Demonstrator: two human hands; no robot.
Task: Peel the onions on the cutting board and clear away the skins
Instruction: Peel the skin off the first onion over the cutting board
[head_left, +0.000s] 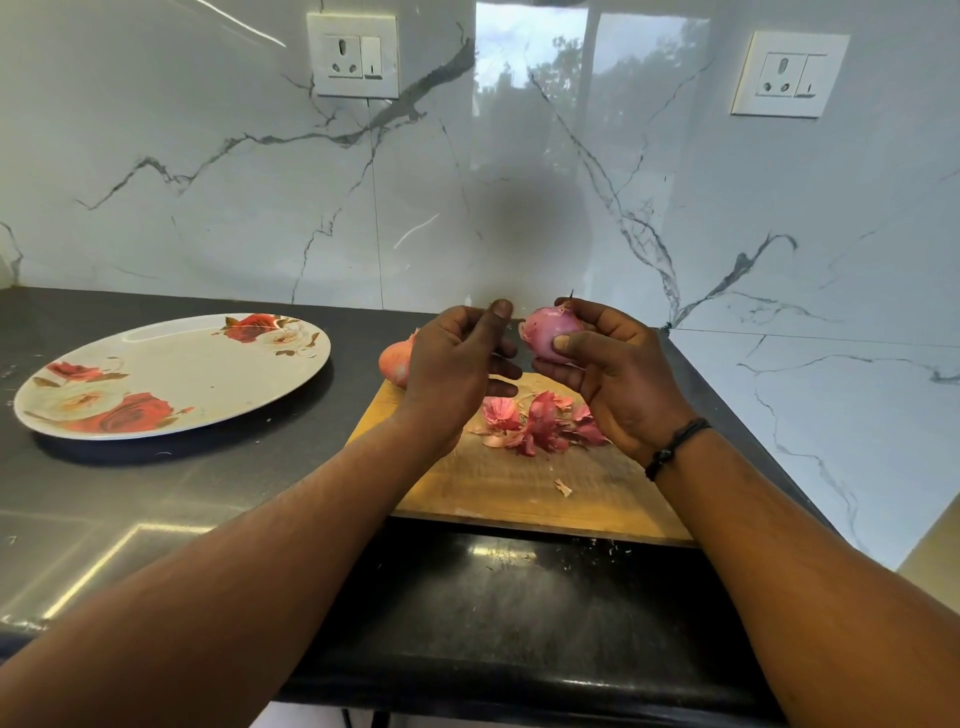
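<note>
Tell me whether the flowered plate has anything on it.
Empty: the flowered plate shows only its rose print; the skins lie on the cutting board.

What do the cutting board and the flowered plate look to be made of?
Cutting board: looks like wood, matte tan with visible grain and scuffing. Flowered plate: glossy white with printed roses, thin rim; melamine or glazed ceramic, cannot tell which.

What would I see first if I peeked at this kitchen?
Right in the middle, the right hand holds a shiny pink onion above the wooden cutting board, with the left hand close beside it. Under them, a heap of pink onion skins lies on the board. To the left, a big rose-patterned plate sits on the dark counter.
</note>
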